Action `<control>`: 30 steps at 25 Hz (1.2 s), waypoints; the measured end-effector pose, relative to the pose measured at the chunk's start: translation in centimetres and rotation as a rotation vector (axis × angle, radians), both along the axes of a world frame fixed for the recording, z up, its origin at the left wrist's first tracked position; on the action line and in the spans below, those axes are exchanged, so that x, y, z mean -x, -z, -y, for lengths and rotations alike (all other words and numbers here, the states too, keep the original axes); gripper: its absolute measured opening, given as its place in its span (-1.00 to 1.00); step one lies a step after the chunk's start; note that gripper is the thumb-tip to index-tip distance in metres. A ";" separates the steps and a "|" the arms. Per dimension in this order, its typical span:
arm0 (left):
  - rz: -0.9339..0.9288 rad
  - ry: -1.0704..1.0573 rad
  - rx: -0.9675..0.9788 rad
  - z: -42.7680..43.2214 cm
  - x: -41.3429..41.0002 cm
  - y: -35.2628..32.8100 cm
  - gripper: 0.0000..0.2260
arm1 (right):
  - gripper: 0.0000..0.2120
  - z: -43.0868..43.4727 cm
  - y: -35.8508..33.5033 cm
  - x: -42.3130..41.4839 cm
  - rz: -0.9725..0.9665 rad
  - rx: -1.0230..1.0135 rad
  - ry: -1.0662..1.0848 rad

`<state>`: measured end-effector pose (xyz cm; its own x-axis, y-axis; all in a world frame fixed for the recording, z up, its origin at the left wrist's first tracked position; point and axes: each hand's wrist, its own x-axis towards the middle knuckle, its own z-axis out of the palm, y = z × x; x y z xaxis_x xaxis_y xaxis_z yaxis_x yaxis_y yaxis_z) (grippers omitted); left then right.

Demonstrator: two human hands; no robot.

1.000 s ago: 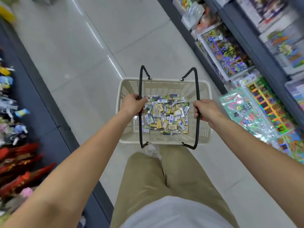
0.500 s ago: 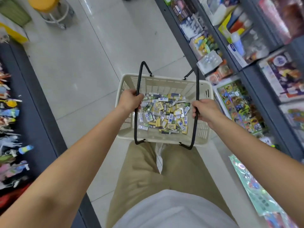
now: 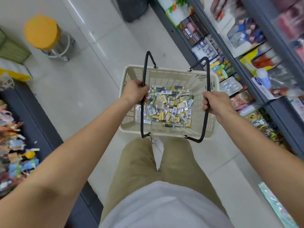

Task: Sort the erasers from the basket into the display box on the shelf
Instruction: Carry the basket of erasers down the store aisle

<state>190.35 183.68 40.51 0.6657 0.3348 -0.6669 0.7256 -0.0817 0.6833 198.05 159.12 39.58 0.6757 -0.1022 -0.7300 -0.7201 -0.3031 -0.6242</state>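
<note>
**A loaded basket carried by two thin handles**

We carry the cream slotted plastic basket [image 3: 171, 78] out in front of us, above the pale tiled floor. Our left hand [image 3: 134, 93] is curled round the left black wire handle [image 3: 144, 68], and our right hand [image 3: 215, 102] is wrapped round the right black wire handle [image 3: 208, 74]. The small wrapped erasers [image 3: 169, 107], blue, white and yellow, lie in a loose heap on the basket's bottom; none has reached the shelf.

The heap is our main worry. If one hand drops below the other, we judge the pieces would slide to the low side and pull the basket further over. The walls are slotted, so a thin eraser on edge might slip through, though we cannot tell whether the slots are wide enough.

The dark grey metal shelf [image 3: 283, 116] runs close on our right, crowded with goods, so a swing could knock packets down. A round yellow-seated stool [image 3: 41, 32] stands ahead on the left. We cannot pick out the display box.
</note>
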 end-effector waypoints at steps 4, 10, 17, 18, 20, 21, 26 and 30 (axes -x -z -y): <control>0.043 0.081 -0.014 -7.2 -6.5 -1.1 -0.90 | -0.77 -6.7 -0.5 -3.9 -0.003 -0.032 0.071; 0.070 0.165 -0.095 -16.7 -17.4 -0.2 -0.87 | -0.76 -16.0 0.7 -11.8 0.004 -0.033 0.124; 0.044 0.261 -0.130 -25.8 -28.8 -0.7 -0.94 | -0.78 -24.7 -0.2 -20.6 -0.049 -0.052 0.236; 0.053 0.282 -0.131 -27.0 -30.2 -1.0 -0.92 | -0.79 -25.7 -0.5 -21.6 -0.044 -0.063 0.262; 0.075 0.326 -0.128 -29.4 -33.0 -1.8 -0.89 | -0.80 -27.9 -1.3 -23.5 -0.029 -0.083 0.318; 0.084 0.353 -0.123 -30.8 -34.7 -2.1 -0.87 | -0.79 -29.3 -1.7 -24.6 -0.018 -0.085 0.346; 0.121 0.469 -0.052 -38.1 -42.6 -2.8 -0.83 | -0.79 -36.9 -2.8 -29.3 0.034 -0.046 0.468; 0.136 0.536 0.012 -42.9 -48.5 -3.3 -0.82 | -0.79 -42.2 -3.6 -32.5 0.065 -0.033 0.616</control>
<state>238.82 226.54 43.80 0.8213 -0.0814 -0.5647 0.4899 -0.4068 0.7711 230.59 201.33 43.17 0.5428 -0.4656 -0.6990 -0.7169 0.1766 -0.6744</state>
